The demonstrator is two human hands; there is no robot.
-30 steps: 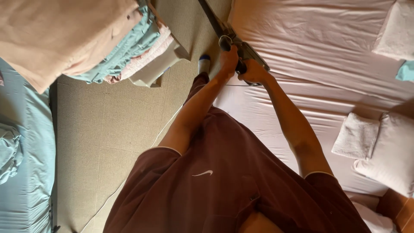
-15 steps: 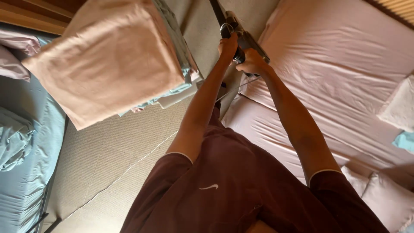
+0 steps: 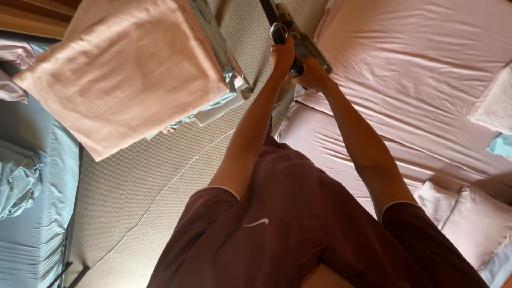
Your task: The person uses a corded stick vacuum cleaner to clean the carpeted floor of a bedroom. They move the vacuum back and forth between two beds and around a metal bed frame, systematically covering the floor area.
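Two hands grip one dark grey handheld vacuum cleaner at arm's length above the beige carpet floor. The left hand is curled tight round its black handle; the right hand is wrapped under the body. Its long axis runs diagonally, pointing up-left toward the frame's top edge, beside the pale pink sheeted bed.

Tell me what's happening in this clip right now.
A person in a maroon shirt stretches both arms out, gripping a dark handheld vacuum: left hand on the handle, right hand beside it. The vacuum is over the carpet strip between a pink-sheeted bed and a stack of folded linens.
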